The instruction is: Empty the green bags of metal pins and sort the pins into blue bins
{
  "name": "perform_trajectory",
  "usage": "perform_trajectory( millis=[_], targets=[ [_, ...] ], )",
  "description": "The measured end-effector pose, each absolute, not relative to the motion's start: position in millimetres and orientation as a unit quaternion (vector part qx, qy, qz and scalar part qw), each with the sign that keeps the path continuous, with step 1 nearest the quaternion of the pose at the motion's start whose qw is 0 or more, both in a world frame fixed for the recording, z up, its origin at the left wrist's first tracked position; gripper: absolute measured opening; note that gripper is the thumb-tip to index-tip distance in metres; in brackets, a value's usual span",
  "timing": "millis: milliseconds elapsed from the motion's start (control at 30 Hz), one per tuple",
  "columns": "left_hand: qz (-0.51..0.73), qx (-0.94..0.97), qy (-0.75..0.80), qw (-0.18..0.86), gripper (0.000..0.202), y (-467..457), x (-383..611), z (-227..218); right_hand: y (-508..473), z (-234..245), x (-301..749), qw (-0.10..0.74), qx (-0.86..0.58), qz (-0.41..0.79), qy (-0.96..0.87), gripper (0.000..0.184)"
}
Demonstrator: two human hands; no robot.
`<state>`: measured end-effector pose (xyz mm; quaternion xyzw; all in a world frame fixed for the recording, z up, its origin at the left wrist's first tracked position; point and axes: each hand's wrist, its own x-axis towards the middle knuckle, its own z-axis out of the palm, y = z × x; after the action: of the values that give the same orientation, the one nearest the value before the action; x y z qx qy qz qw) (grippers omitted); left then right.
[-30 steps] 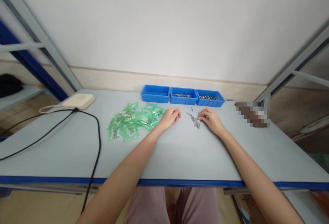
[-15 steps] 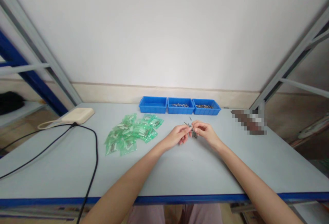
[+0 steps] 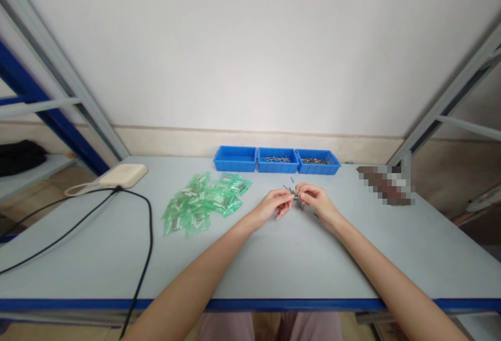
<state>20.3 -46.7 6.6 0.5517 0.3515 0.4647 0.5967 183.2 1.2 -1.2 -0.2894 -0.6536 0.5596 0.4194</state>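
Metal pins (image 3: 296,199) lie in a small messy heap near the middle of the desk (image 3: 274,265), and one or two sit just above the heap, a bit apart. The left hand (image 3: 270,205) and the right hand (image 3: 318,202) are close together right over the heap. The fingers (image 3: 285,199) of both hands are closed at the tips and seem to pinch a few pins between them, but the pins are too thin to count. Behind the hands, three blue bins (image 3: 277,160) stand in a row near the wall (image 3: 250,54), and the middle bin and the right bin have pins in them. Just left of the left hand is a pile of green plastic bags (image 3: 199,203) with small things inside. Farther left sits a cream box (image 3: 124,175), with a black cable (image 3: 150,226) lying on the desk beside it, and a blurred thing (image 3: 385,185) is at the far right end
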Motion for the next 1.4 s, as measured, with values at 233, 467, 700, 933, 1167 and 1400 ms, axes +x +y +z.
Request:
perform_trajectory(
  millis=[233,467,700,933,1167,1400],
  targets=[
    [0.505,0.544,0.384,0.550,0.034,-40,15,2,-6,0,186,0.380,-0.343,0.307,-0.802,0.018],
    [0.476,0.567,0.414,0.529,0.037,-35,12,-3,-15,8,187,0.304,-0.351,0.200,-0.863,0.026],
    [0.458,0.580,0.434,0.516,0.041,-37,12,-3,-11,6,187,0.308,-0.336,0.259,-0.852,0.034],
    [0.435,0.597,0.414,0.532,0.043,-40,14,-2,-9,7,189,0.320,-0.320,0.331,-0.828,0.042],
    [0.431,0.584,0.435,0.533,0.037,-40,14,-3,-7,6,189,0.317,-0.324,0.354,-0.818,0.032],
    [0.428,0.574,0.409,0.566,0.035,-41,16,0,-11,6,190,0.288,-0.316,0.350,-0.833,0.046]
  ],
)
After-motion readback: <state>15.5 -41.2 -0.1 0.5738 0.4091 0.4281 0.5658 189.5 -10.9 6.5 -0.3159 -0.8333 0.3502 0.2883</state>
